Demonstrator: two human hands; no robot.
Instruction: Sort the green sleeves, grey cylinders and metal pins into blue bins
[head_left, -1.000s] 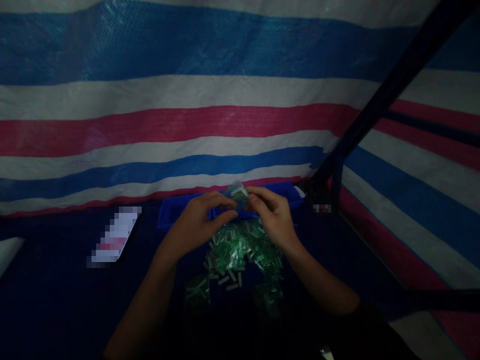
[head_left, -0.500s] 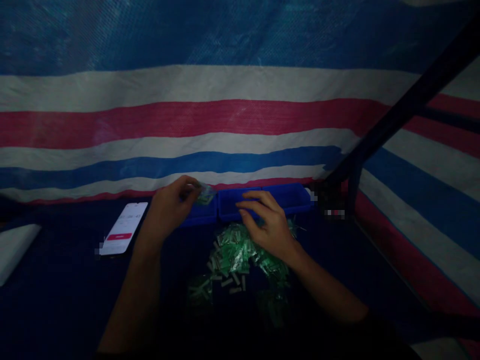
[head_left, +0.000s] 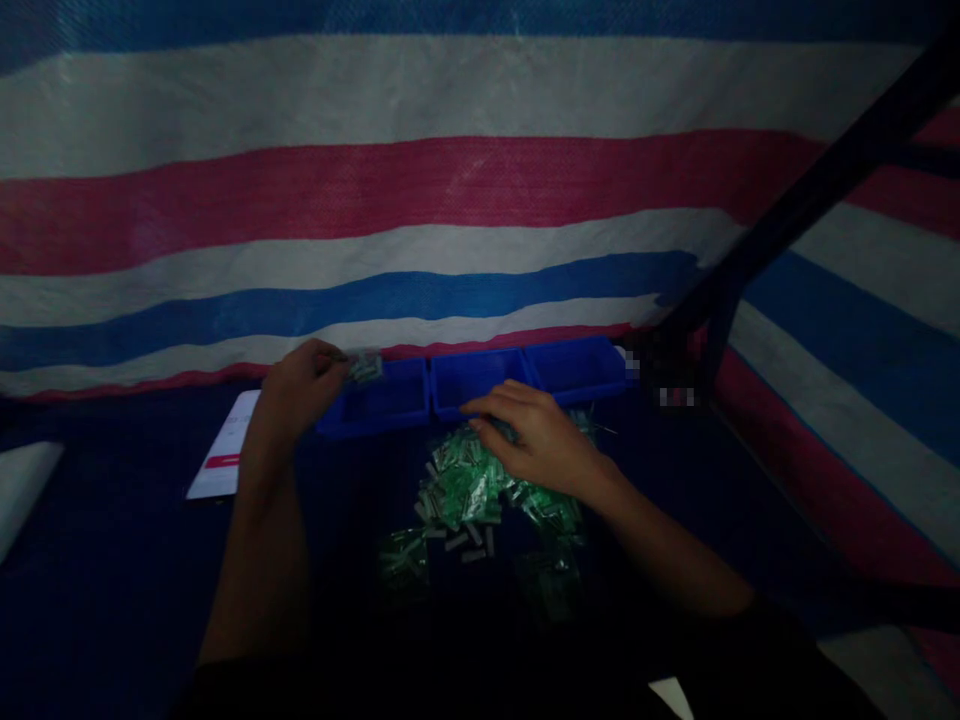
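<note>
My left hand (head_left: 304,390) pinches a small clear plastic bag (head_left: 365,367) with pale pieces in it, above the left blue tray (head_left: 386,400). My right hand (head_left: 536,435) hangs over the pile of small green bags (head_left: 469,490), near the front of the middle blue tray (head_left: 480,385). Its fingers are stretched forward with the thumb a little apart, and nothing shows in them. Several short pale strips (head_left: 472,545) lie loose at the near edge of the pile. The dim light hides what the bags hold in detail.
A third blue tray (head_left: 577,367) stands at the right end of the row. A lit phone (head_left: 225,455) lies left of my left forearm, and a white object (head_left: 26,490) is at the far left. Behind hangs a striped tarp (head_left: 450,185); a dark frame bar (head_left: 810,210) slants at right.
My left hand has moved left with the small bag, off the tray's right side. My right hand's fingers have drawn closer together, low over the pile. The camera view has tilted down.
</note>
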